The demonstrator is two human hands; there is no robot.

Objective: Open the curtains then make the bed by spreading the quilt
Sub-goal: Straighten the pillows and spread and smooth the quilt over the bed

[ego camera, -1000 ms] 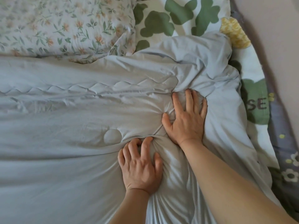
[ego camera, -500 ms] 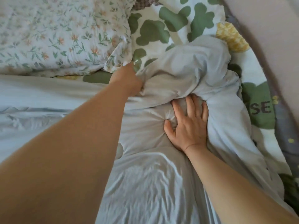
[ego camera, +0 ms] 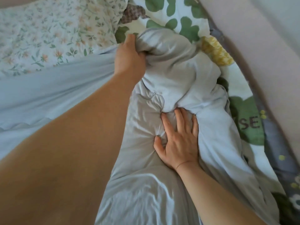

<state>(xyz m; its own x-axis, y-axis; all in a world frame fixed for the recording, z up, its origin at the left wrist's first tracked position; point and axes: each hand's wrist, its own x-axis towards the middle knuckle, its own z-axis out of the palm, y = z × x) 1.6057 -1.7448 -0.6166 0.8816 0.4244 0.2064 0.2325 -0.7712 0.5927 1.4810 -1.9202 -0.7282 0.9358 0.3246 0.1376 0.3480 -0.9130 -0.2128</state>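
Observation:
A pale blue-grey quilt (ego camera: 53, 95) covers most of the bed and is bunched into a thick fold (ego camera: 178, 73) at the upper right. My left hand (ego camera: 129, 59) reaches across to the top edge of that fold and grips it, fingers buried in the cloth. Lower down, my right hand (ego camera: 180, 142) lies flat with fingers spread and presses on the quilt just below the bunch. The curtains are out of view.
A floral pillow (ego camera: 53, 33) lies at the head of the bed on the left. A white sheet with green blotches (ego camera: 175, 18) shows beyond the quilt and along the right side. A pinkish wall (ego camera: 267, 62) runs close along the bed's right edge.
My left hand left the quilt near the right hand, reached up to the bunched top edge and took hold of it. The fold has risen. The right hand stayed in place.

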